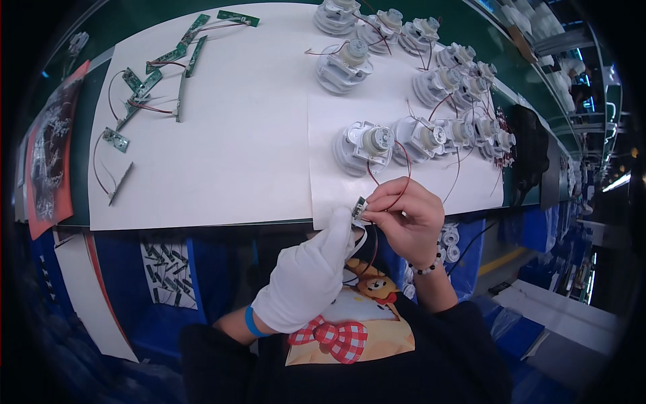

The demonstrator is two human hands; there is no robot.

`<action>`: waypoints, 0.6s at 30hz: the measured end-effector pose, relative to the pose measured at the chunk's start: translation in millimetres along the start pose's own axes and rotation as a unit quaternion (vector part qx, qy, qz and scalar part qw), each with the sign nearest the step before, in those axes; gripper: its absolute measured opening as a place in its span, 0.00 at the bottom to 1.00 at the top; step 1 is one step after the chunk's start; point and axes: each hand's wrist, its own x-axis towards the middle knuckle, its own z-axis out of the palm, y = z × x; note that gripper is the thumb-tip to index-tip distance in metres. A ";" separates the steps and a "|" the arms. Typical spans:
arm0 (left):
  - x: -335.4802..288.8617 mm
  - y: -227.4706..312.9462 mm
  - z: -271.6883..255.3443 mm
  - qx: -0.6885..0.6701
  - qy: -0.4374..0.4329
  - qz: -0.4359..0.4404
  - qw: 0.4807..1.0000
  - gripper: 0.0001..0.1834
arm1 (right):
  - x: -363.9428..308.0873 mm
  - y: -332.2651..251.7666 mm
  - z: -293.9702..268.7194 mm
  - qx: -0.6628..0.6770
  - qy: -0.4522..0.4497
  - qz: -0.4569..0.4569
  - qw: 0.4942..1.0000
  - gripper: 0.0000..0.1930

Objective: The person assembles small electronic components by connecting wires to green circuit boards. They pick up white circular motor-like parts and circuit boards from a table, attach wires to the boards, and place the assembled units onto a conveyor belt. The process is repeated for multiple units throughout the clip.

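Observation:
My left hand [311, 273], in a white glove, pinches a small green circuit board [359, 207] just past the table's front edge. My bare right hand [408, 217], with a beaded bracelet at the wrist, has its thumb and forefinger closed at the board's right side. A red wire [409, 174] loops from a white round motor unit [364, 149] down into those fingertips; its end is hidden there. The motor unit stands on the table just beyond my hands. A white wire or strip [359, 241] hangs below the board.
White paper [222, 148] covers the table. Several motor units [441, 84] with loose wires stand at the right. At the left lie several paired green circuit boards [143, 87]. A dark bundle [528, 145] is at the right edge. Below are blue bins [193, 269] holding boards and white parts.

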 end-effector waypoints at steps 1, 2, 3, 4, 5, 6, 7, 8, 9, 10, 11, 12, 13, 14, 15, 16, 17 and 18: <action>-1.0 -2.0 0.1 -0.002 -0.001 0.016 1.000 0.25 | -0.2 0.6 -1.0 0.016 -0.009 0.014 1.000 0.06; -2.7 -6.0 0.4 -0.004 -0.003 0.033 0.999 0.26 | -0.1 0.3 -1.5 0.033 -0.017 0.028 0.999 0.07; -3.2 -8.9 0.4 -0.007 -0.005 0.052 0.999 0.26 | 0.3 -1.6 -2.5 0.042 -0.015 0.071 0.996 0.07; -3.7 -9.9 -1.4 -0.010 -0.016 0.049 0.999 0.27 | 0.9 -4.7 -3.2 0.053 -0.013 0.113 0.992 0.08; -4.8 -10.4 -3.7 -0.012 -0.028 0.046 0.998 0.27 | 1.3 -6.7 -3.4 0.063 -0.010 0.156 0.986 0.08; -3.3 -10.5 -5.9 -0.014 -0.040 0.049 0.998 0.28 | 3.7 -7.3 -5.6 0.061 -0.028 0.150 0.986 0.08; -2.5 -10.1 -7.7 -0.019 -0.050 0.051 0.997 0.28 | 5.9 -8.1 -7.8 0.059 -0.044 0.144 0.987 0.09; -3.0 -9.3 -9.2 -0.024 -0.061 0.054 0.996 0.28 | 7.1 -9.2 -10.1 0.057 -0.059 0.138 0.987 0.09; 1.5 -9.1 -8.1 -0.031 -0.076 0.071 0.994 0.29 | 6.2 -5.4 -13.5 0.061 -0.069 0.103 0.990 0.08; 2.1 -9.8 -5.7 -0.033 -0.087 0.087 0.992 0.30 | 5.8 1.1 -16.1 0.059 -0.078 0.063 0.993 0.08; 0.6 -13.7 -2.6 -0.019 -0.059 0.121 0.991 0.29 | 9.1 4.4 -18.9 0.047 -0.089 0.017 0.995 0.07; -1.6 -13.7 -4.2 0.009 -0.081 0.087 0.993 0.30 | 10.2 4.1 -17.7 0.044 -0.092 0.026 0.994 0.07; -2.0 -17.7 -3.5 0.023 -0.048 0.112 0.992 0.28 | 11.0 0.7 -15.6 0.034 -0.091 0.039 0.995 0.07; 6.0 -15.8 -2.2 0.010 -0.047 0.123 0.991 0.26 | 7.9 1.6 -18.6 0.037 -0.084 0.062 0.994 0.07; 6.1 -16.3 -4.7 0.037 -0.066 0.099 0.992 0.23 | 8.4 5.5 -15.5 0.060 -0.091 0.076 0.991 0.07; 5.4 -15.6 -2.4 -0.013 -0.023 0.090 0.996 0.21 | 7.1 9.8 -15.4 0.061 -0.082 0.087 0.991 0.08; 3.8 -17.9 -1.8 -0.033 -0.029 0.031 0.999 0.20 | 6.5 13.1 -11.4 0.078 -0.080 0.095 0.989 0.09; 5.8 -24.4 -2.4 -0.026 -0.018 0.043 0.999 0.20 | 4.7 13.4 -7.5 0.102 -0.052 0.088 0.989 0.11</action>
